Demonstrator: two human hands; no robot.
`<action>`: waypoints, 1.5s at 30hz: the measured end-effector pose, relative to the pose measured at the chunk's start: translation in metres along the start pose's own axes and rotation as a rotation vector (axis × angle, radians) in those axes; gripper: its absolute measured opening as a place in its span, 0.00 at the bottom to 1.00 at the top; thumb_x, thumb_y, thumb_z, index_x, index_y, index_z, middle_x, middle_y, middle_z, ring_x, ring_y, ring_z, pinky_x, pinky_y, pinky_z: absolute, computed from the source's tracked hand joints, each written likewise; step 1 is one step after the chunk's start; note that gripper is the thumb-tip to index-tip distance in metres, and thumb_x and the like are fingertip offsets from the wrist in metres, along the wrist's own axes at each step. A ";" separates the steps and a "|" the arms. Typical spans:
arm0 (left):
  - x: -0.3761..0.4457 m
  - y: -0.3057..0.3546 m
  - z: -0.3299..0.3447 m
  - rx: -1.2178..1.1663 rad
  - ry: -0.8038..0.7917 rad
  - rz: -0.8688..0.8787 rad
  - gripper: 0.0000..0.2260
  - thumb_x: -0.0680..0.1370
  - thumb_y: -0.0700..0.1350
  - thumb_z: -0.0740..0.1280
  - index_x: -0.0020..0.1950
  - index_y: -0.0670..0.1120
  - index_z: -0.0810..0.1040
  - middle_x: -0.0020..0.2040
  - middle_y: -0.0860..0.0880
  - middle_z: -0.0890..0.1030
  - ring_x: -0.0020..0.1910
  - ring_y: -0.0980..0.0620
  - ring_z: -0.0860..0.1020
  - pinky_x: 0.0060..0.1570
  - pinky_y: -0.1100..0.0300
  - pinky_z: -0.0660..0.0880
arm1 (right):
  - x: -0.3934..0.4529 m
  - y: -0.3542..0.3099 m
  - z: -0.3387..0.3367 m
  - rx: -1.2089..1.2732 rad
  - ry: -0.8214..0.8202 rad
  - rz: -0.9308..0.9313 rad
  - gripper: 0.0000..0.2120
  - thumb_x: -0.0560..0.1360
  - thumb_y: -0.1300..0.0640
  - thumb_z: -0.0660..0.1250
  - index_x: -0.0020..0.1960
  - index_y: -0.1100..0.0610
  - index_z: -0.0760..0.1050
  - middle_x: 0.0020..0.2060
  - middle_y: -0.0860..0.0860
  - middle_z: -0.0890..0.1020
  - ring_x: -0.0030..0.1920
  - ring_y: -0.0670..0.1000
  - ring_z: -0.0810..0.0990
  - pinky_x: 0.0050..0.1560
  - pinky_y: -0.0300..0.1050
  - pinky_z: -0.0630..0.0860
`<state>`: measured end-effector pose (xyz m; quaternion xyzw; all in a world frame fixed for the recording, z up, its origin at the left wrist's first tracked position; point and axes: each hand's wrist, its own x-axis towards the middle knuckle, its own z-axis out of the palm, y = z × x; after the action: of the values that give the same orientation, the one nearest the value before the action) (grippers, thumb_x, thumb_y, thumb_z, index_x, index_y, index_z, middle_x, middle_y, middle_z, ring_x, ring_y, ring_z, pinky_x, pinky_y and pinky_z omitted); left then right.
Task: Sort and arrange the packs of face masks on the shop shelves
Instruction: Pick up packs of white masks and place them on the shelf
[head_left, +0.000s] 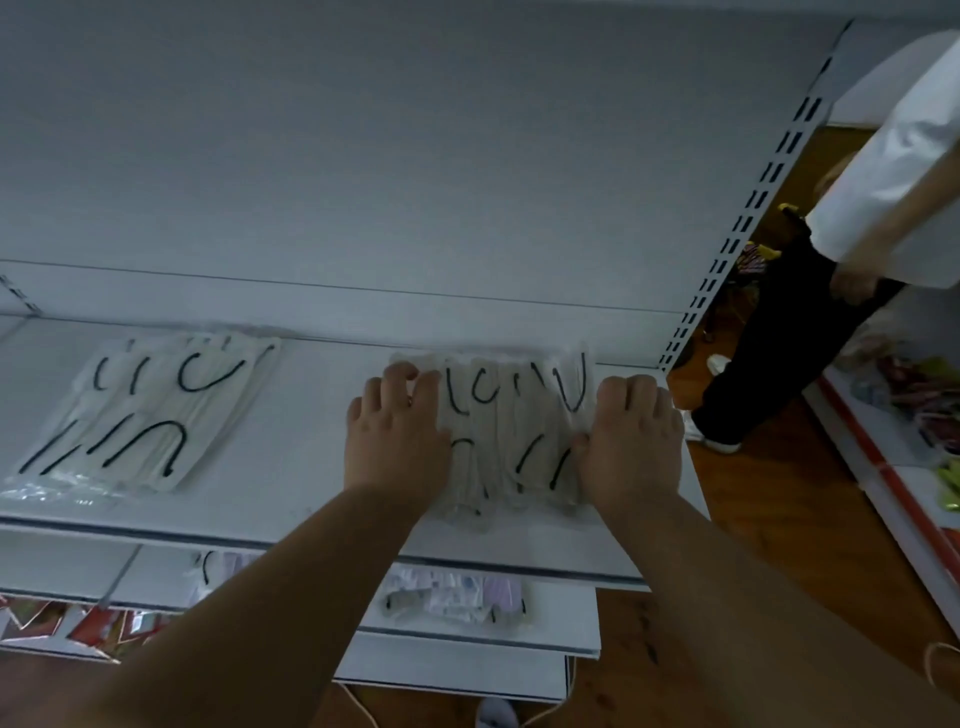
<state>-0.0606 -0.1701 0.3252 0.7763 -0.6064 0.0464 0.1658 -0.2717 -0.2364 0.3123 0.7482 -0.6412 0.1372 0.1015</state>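
Lowest shelf: a white metal shelf edge (457, 675) sits nearest the viewer, above a brown wooden floor (779, 519).
Middle shelf: a white metal shelf (561, 618) carries a flat clear pack of pale lilac face masks (457, 597); a second clear pack with a black ear loop (208, 571) lies to its left, partly hidden by the left forearm.
Red items: red-and-white packages (93, 626) show at the lower left; what they are cannot be told.
Top shelf: a wide white metal shelf board (291, 467) holds both stacks of mask packs.
Left hand (397, 436): rests palm-down on the left edge of the right stack, fingers curled over its far left corner and holding it.
Right hand (631, 436): rests on the right edge of the same stack, fingers bent over the edge, thumb pressing the top pack.
Right stack: clear plastic packs of white face masks with black ear loops (511, 415), fanned slightly, lying flat between the two hands near the shelf's right end.
Left stack: a similar pile of clear packs of white masks with black loops (150, 410), lying flat and skewed, well apart from the hands.
Back panel: a plain white metal wall (415, 182) with a slotted upright (748, 218) at its right edge.
Bystander: a person in a white shirt and black trousers (810, 312) stands in the aisle at right, beside a low shelf of coloured goods (930, 405).
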 end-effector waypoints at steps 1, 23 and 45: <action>-0.004 0.000 0.000 0.004 0.014 0.051 0.24 0.74 0.48 0.71 0.69 0.47 0.72 0.67 0.45 0.71 0.64 0.42 0.71 0.64 0.48 0.69 | -0.002 -0.001 -0.002 0.011 0.021 -0.012 0.24 0.59 0.59 0.77 0.50 0.58 0.69 0.47 0.58 0.72 0.45 0.59 0.71 0.45 0.51 0.69; -0.160 -0.213 -0.073 -0.266 -0.023 0.278 0.14 0.72 0.42 0.74 0.57 0.46 0.80 0.53 0.46 0.80 0.51 0.42 0.78 0.51 0.47 0.77 | -0.156 -0.230 -0.066 0.502 0.091 -0.201 0.07 0.75 0.55 0.69 0.49 0.57 0.74 0.46 0.52 0.76 0.47 0.54 0.75 0.48 0.48 0.71; -0.256 -0.420 -0.009 -0.312 -0.516 -0.098 0.18 0.79 0.47 0.68 0.68 0.52 0.74 0.65 0.52 0.76 0.63 0.49 0.74 0.60 0.56 0.71 | -0.276 -0.397 0.060 0.624 -0.482 -0.196 0.08 0.77 0.53 0.68 0.54 0.55 0.77 0.52 0.50 0.76 0.54 0.51 0.75 0.55 0.46 0.73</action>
<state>0.2758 0.1576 0.1789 0.7558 -0.5902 -0.2543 0.1256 0.0860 0.0640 0.1730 0.8113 -0.4999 0.1356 -0.2712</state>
